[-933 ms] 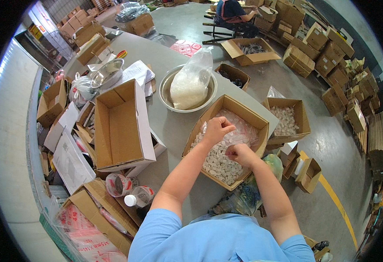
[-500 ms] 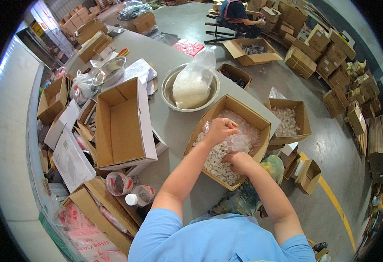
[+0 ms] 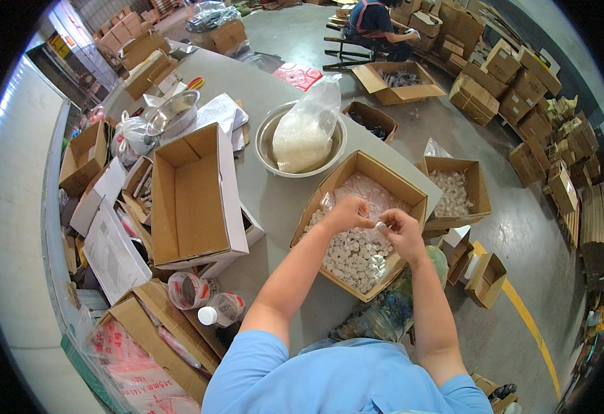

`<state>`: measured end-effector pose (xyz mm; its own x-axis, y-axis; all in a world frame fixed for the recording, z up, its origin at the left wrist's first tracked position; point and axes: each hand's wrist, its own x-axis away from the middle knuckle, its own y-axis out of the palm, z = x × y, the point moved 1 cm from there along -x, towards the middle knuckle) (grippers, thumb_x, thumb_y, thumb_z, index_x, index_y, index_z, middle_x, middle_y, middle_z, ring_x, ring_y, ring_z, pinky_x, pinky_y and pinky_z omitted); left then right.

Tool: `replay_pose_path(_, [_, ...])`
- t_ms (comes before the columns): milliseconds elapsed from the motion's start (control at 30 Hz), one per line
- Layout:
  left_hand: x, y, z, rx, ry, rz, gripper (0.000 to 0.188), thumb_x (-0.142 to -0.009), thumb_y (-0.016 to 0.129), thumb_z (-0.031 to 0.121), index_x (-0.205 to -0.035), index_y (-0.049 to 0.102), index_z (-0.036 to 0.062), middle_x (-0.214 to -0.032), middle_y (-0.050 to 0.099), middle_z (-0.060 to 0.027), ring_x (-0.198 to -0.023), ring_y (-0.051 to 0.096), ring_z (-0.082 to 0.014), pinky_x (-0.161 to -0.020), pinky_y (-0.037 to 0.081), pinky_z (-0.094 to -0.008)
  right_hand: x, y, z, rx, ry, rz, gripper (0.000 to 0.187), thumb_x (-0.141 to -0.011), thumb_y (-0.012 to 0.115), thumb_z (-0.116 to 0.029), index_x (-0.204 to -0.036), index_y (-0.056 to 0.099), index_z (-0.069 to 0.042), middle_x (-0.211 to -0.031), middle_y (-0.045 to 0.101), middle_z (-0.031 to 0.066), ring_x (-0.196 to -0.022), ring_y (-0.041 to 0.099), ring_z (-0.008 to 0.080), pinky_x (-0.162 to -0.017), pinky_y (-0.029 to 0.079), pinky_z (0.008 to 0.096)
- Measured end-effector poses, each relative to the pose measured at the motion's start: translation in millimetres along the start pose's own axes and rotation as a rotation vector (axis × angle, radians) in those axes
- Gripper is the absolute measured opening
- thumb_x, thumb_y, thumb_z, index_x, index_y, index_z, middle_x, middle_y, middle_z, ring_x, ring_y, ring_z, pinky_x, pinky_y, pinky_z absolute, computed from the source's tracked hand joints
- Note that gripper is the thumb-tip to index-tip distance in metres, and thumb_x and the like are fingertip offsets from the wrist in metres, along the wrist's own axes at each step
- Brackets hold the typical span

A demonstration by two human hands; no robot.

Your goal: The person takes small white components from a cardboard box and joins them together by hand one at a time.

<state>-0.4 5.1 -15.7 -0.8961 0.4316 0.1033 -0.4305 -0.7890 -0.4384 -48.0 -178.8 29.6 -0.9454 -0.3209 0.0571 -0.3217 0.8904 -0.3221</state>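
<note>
My hands meet above an open cardboard box [image 3: 416,202] on the grey table. Small white plastic pieces [image 3: 357,259] fill its near part, and clear plastic bags with reddish edges [image 3: 360,188] lie at its far end. My right hand [image 3: 404,233] pinches one small white piece [image 3: 381,226] between thumb and fingertips. Close beside it, my left hand [image 3: 350,213] has its fingers drawn together in a pinch; what they hold, if anything, is too small to make out.
Past the box stands a metal bowl [image 3: 263,153] holding a clear bag of white material [image 3: 305,143]. To the left are an empty carton [image 3: 190,200] and a capped plastic bottle [image 3: 226,310]. Another box of white pieces [image 3: 478,196] sits right. A person [image 3: 371,27] works farther off.
My right hand has come up from the loose pieces with a white piece and moved toward my left hand. The left has shifted slightly nearer and lower.
</note>
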Motion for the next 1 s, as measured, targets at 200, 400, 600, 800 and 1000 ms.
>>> replay_pose_path(200, [7.3,11.7,21.9,0.084,0.072,-0.257,0.037,-0.061,0.08,0.008,-0.093,0.065,0.0013,-0.08,0.066,-0.0035,-0.072,0.057,-0.0097,-0.065,0.048,-0.0292,-1.1,2.3,-0.9,0.141,-0.224,0.066,0.025,-0.073,0.068,0.003,-0.097,0.062,-0.001,-0.087,0.063,0.0084,-0.074,0.061,0.0194,-0.066,0.048,0.0281])
replay_pose_path(400, [5.2,17.5,13.5,0.331,0.118,-0.309,0.032,-0.064,0.078,0.006,-0.092,0.064,0.0007,-0.084,0.066,-0.0039,-0.075,0.057,-0.0109,-0.067,0.048,-0.029,-1.2,6.7,-4.7,-0.04,-0.248,0.081,0.026,-0.073,0.066,0.006,-0.098,0.062,-0.001,-0.089,0.063,0.0089,-0.082,0.063,0.0156,-0.071,0.051,0.0282])
replay_pose_path(600, [-2.1,7.5,7.3,0.071,0.087,-0.135,0.02,-0.069,0.077,0.013,-0.077,0.061,0.0026,-0.076,0.064,-0.0039,-0.073,0.056,-0.0075,-0.063,0.047,-0.0259,-0.4,-5.8,-0.5,0.153,0.064,0.176,0.016,-0.075,0.067,-0.004,-0.091,0.065,-0.002,-0.08,0.066,0.0103,-0.077,0.065,0.0185,-0.069,0.052,0.0307])
replay_pose_path(800, [-1.2,-4.2,9.9,0.232,0.031,0.205,0.02,-0.07,0.076,0.012,-0.07,0.058,0.0025,-0.071,0.064,-0.0049,-0.064,0.056,-0.0084,-0.059,0.046,-0.0256,10.3,15.8,-4.3,0.841,0.133,-0.552,0.025,-0.07,0.072,-0.017,-0.094,0.069,-0.013,-0.092,0.067,0.0117,-0.088,0.064,0.0288,-0.076,0.051,0.0391])
replay_pose_path(1000, [-6.2,3.0,-1.8,0.363,0.059,0.096,0.021,-0.07,0.075,0.007,-0.068,0.054,0.0041,-0.071,0.063,-0.0035,-0.066,0.055,-0.0081,-0.058,0.045,-0.0252,12.2,19.5,8.5,0.897,0.117,-0.636,0.021,-0.069,0.071,-0.017,-0.09,0.069,-0.014,-0.089,0.067,0.0112,-0.087,0.064,0.0289,-0.076,0.051,0.0399])
